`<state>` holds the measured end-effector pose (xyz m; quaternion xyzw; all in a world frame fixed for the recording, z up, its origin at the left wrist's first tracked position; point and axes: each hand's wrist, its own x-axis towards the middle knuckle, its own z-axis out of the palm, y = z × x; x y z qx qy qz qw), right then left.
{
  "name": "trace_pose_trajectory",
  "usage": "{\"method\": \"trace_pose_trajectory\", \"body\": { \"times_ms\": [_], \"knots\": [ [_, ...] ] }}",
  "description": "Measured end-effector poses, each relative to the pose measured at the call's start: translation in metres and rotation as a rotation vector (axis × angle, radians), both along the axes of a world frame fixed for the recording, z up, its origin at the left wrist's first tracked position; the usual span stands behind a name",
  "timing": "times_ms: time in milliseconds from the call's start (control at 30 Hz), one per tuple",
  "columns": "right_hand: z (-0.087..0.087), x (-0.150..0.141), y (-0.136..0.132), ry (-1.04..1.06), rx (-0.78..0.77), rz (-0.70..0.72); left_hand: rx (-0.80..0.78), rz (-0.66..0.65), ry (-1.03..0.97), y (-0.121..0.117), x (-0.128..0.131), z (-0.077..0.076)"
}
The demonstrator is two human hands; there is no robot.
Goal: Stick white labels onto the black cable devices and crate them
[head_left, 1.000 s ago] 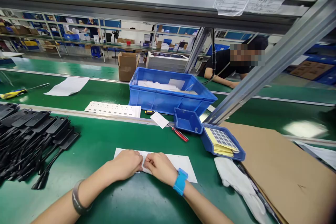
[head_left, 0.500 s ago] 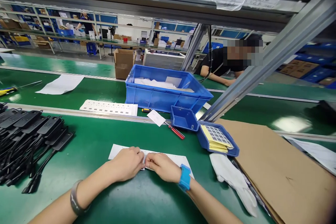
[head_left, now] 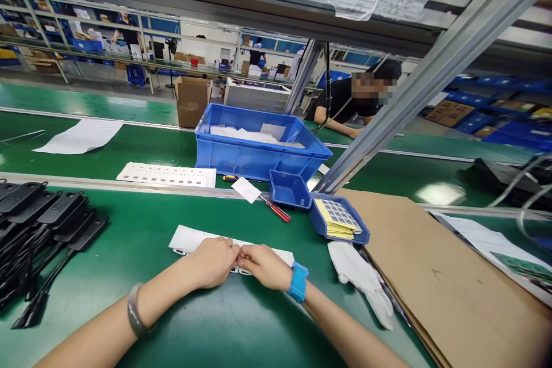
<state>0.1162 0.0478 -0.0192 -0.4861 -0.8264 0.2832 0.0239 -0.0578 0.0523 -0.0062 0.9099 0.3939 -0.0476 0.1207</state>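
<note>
A long white strip of paper or card (head_left: 187,237) lies across the green workbench in front of me, with dark printed marks along its near edge. My left hand (head_left: 215,263) is closed on the middle of the strip, fingers curled and pressed together. Right beside it, my right hand (head_left: 268,267) pinches the same strip, the fingertips of both hands nearly touching. The hands cover the strip's centre, so what the fingertips do there is hidden. Past the strip lie a small white card (head_left: 246,190) and a red-handled screwdriver (head_left: 278,211).
A large blue bin (head_left: 259,158) holds white papers. Nearby stand a small blue tray (head_left: 290,191) and another with yellow-edged label sheets (head_left: 338,221). Black cabled devices (head_left: 60,213) pile up at left. At right are a white glove (head_left: 360,282) and cardboard (head_left: 448,264). A person works opposite.
The view has shifted, so surroundings sit further left. The strip's near edge now shows dark printed marks at its left end and between the hands. Both hands stay together on it.
</note>
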Motion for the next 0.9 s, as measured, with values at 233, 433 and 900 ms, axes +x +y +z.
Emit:
{"method": "trace_pose_trajectory", "body": {
  "times_ms": [233,433,900],
  "knots": [
    [0.002,0.012,0.001,-0.060,0.054,-0.102,-0.009,0.013,-0.006,0.009,0.003,-0.006],
    [0.002,0.024,0.011,-0.026,-0.005,-0.075,-0.005,-0.026,0.014,0.019,0.015,0.000],
    [0.000,0.053,0.028,0.019,-0.110,-0.050,0.067,-0.089,0.002,0.037,0.029,-0.006]
  ]
}}
